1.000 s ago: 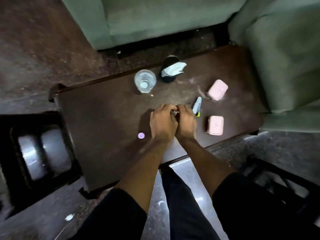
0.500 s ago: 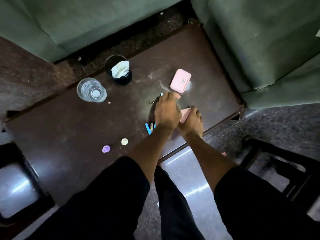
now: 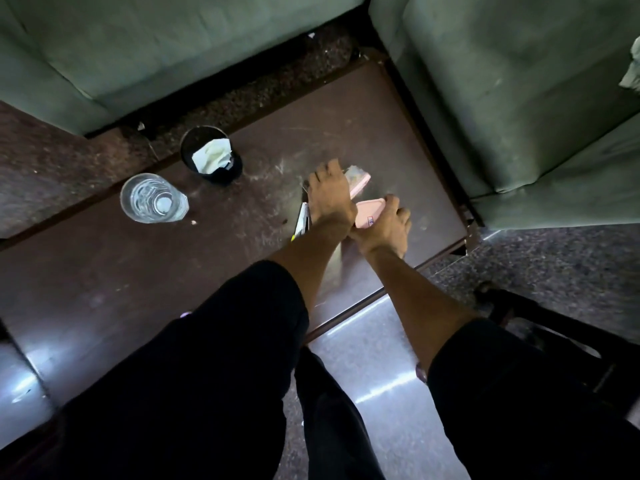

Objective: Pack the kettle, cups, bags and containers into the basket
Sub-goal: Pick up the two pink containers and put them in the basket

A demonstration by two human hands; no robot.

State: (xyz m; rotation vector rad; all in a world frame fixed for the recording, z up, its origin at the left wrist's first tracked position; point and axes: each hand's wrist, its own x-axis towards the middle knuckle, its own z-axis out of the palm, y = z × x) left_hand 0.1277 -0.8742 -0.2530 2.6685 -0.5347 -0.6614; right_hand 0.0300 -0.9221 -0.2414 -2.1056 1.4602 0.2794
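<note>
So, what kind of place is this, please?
Probably a home living room. A low dark wooden coffee table stands between green upholstered sofas, with a drinking glass and a dark cup holding tissue on it. The floor is polished stone.

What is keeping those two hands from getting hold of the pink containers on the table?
Nothing visible. The right hand already grips the nearer pink container, lifting it off the table. The left hand lies over the farther pink container; whether it grips it is hidden. The basket is not in view.
</note>
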